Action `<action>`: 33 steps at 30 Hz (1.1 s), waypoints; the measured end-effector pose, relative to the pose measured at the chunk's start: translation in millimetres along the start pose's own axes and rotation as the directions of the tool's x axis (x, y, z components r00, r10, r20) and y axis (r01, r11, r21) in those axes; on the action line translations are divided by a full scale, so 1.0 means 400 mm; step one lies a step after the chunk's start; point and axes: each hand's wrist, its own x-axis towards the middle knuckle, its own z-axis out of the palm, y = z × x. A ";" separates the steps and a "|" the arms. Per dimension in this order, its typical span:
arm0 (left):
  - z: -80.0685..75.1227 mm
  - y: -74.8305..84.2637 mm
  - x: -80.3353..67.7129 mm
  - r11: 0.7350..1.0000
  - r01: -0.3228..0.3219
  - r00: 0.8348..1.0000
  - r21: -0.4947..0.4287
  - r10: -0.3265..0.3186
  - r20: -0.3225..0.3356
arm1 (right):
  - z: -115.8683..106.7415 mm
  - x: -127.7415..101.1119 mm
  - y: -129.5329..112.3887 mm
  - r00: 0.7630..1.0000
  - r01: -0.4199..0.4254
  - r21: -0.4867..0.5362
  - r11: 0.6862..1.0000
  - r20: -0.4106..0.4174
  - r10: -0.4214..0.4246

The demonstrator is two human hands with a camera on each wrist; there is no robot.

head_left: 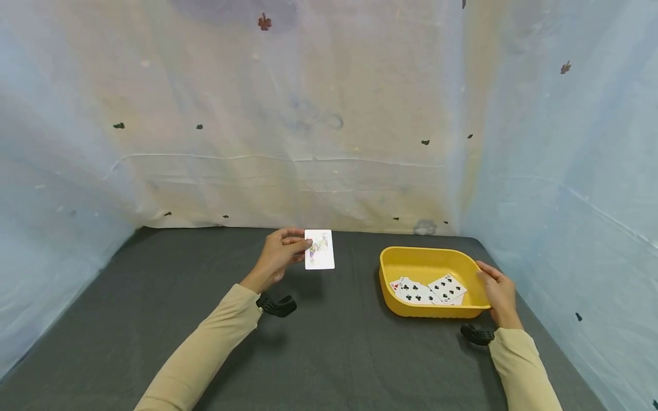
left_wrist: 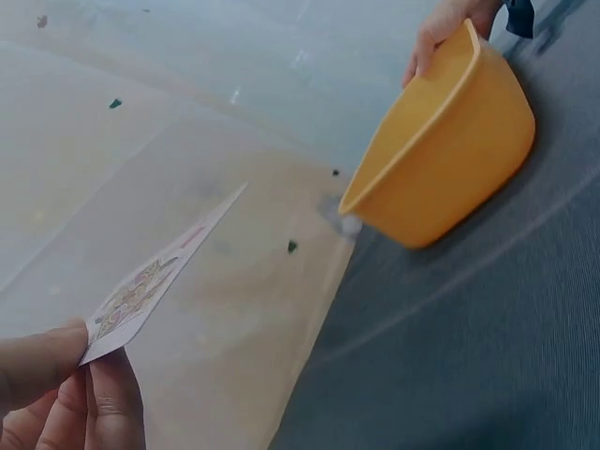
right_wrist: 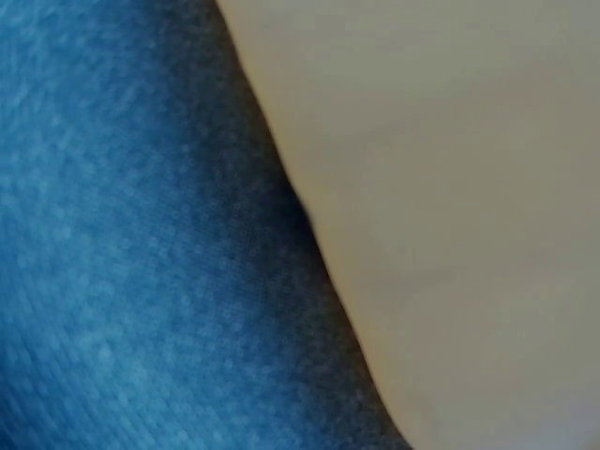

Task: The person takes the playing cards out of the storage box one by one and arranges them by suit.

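Note:
My left hand [head_left: 280, 254] pinches a playing card [head_left: 320, 258] between thumb and fingers, raised above the dark cloth left of the bin. A coloured figure is printed on its white face; in the left wrist view the card [left_wrist: 141, 295] appears nearly edge-on. On the right, my right hand [head_left: 498, 294] grips the right rim of a yellow plastic bin [head_left: 429, 311], with its thumb over the edge. Face-up playing cards [head_left: 416, 292] lie overlapping on the bin's floor, mostly black clubs and spades, with a red one at the left. The right wrist view is blurred and close up.
A dark grey cloth [head_left: 339, 354] covers the table under both hands. Pale sheeting [head_left: 308, 114] with small dark marks hangs behind the table, and bluish sheeting [head_left: 576, 171] runs along the right side, close to my right hand.

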 end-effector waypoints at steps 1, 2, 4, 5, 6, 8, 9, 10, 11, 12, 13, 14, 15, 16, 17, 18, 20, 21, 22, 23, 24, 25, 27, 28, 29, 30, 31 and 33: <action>-0.011 0.000 -0.002 1.000 0.000 1.000 0.000 0.000 -0.003 | 0.000 0.000 0.000 1.000 0.001 -0.005 1.000 -0.003 -0.001; -0.022 0.000 -0.005 1.000 0.000 1.000 0.002 0.000 -0.007 | 0.000 0.002 0.001 1.000 0.003 -0.012 1.000 -0.004 -0.003; -0.042 -0.002 -0.009 1.000 0.004 1.000 0.010 -0.004 -0.017 | 0.000 0.002 0.002 1.000 0.004 -0.019 1.000 -0.005 -0.005; -0.053 -0.002 -0.011 1.000 0.008 1.000 0.019 -0.007 -0.022 | 0.000 0.001 0.003 1.000 0.006 -0.020 1.000 -0.009 -0.006; -0.064 -0.004 -0.013 1.000 0.010 1.000 0.029 -0.009 -0.028 | -0.001 0.001 0.003 1.000 0.008 -0.023 1.000 -0.011 -0.008; -0.086 -0.007 -0.017 0.999 0.018 0.999 0.051 -0.016 -0.048 | -0.002 0.001 0.004 1.000 0.010 -0.018 1.000 -0.016 -0.011; -0.098 -0.009 -0.018 0.998 0.023 0.998 0.059 -0.020 -0.057 | -0.002 -0.001 0.003 1.000 0.009 -0.015 1.000 -0.014 -0.009; -0.109 -0.010 -0.019 0.998 0.027 0.998 0.063 -0.023 -0.065 | -0.002 -0.001 0.002 1.000 0.009 -0.015 1.000 -0.014 -0.009; -0.121 -0.012 -0.020 0.997 0.031 0.997 0.068 -0.026 -0.073 | -0.002 -0.001 0.001 1.000 0.009 -0.014 1.000 -0.016 -0.010; -0.132 -0.013 -0.021 0.997 0.035 0.996 0.067 -0.029 -0.083 | -0.003 -0.002 0.001 1.000 0.009 -0.017 1.000 -0.012 -0.010; -0.142 -0.014 -0.023 0.997 0.040 0.995 0.071 -0.033 -0.090 | -0.003 -0.002 -0.001 1.000 0.009 -0.018 1.000 -0.009 -0.009; -0.153 -0.015 -0.024 0.996 0.042 0.995 0.073 -0.035 -0.094 | -0.002 -0.002 -0.002 1.000 0.008 -0.020 1.000 -0.005 -0.008; -0.164 -0.016 -0.027 0.996 0.046 0.995 0.078 -0.038 -0.097 | -0.002 -0.003 -0.003 1.000 0.009 -0.026 1.000 0.002 -0.009; -0.175 -0.017 -0.029 0.995 0.049 0.994 0.085 -0.041 -0.101 | -0.001 -0.003 -0.003 1.000 0.009 -0.029 1.000 0.002 -0.009; -0.185 -0.018 -0.031 0.994 0.055 0.993 0.093 -0.045 -0.106 | 0.000 -0.003 -0.004 1.000 0.006 -0.029 1.000 0.004 -0.006; -0.196 -0.019 -0.034 0.993 0.060 0.993 0.104 -0.049 -0.112 | 0.000 -0.003 -0.004 1.000 0.005 -0.032 0.999 0.007 -0.005; -0.218 -0.022 -0.039 0.989 0.069 0.991 0.127 -0.054 -0.122 | 0.002 -0.004 -0.002 1.000 0.003 -0.032 0.999 0.004 -0.003; -0.228 -0.022 -0.042 0.988 0.074 0.990 0.139 -0.057 -0.126 | 0.003 -0.003 -0.001 1.000 0.000 -0.032 0.999 0.002 0.000; -0.239 -0.023 -0.044 0.986 0.076 0.990 0.149 -0.057 -0.130 | 0.004 -0.003 0.000 1.000 -0.002 -0.031 1.000 -0.001 0.002; -0.250 -0.025 -0.046 0.985 0.081 0.989 0.155 -0.060 -0.135 | 0.004 -0.003 0.000 1.000 -0.004 -0.033 0.999 -0.002 0.004; -0.260 -0.027 -0.048 0.983 0.086 0.988 0.164 -0.064 -0.140 | 0.003 -0.003 0.000 1.000 -0.005 -0.033 0.999 -0.002 0.005; -0.271 -0.028 -0.049 0.981 0.091 0.987 0.173 -0.067 -0.144 | 0.004 -0.003 0.000 1.000 -0.006 -0.033 0.999 -0.004 0.006; -0.292 -0.033 -0.050 0.975 0.107 0.986 0.193 -0.078 -0.150 | 0.003 -0.004 -0.002 1.000 -0.008 -0.033 0.999 -0.004 0.007; -0.302 -0.037 -0.050 0.973 0.115 0.985 0.201 -0.084 -0.153 | 0.003 -0.004 -0.003 1.000 -0.006 -0.034 0.999 -0.003 0.006; -0.313 -0.042 -0.049 0.968 0.126 0.983 0.215 -0.093 -0.158 | 0.003 -0.006 -0.003 1.000 -0.005 -0.036 0.999 -0.002 0.005; -0.323 -0.046 -0.048 0.963 0.136 0.982 0.232 -0.100 -0.162 | 0.003 -0.006 -0.003 1.000 -0.003 -0.035 0.999 -0.001 0.003; -0.333 -0.050 -0.048 0.958 0.146 0.980 0.245 -0.107 -0.167 | 0.002 -0.007 -0.003 1.000 -0.003 -0.034 0.999 0.001 0.003; -0.350 -0.059 -0.049 0.949 0.160 0.979 0.272 -0.117 -0.167 | 0.001 -0.008 -0.002 1.000 -0.005 -0.033 0.999 0.006 0.006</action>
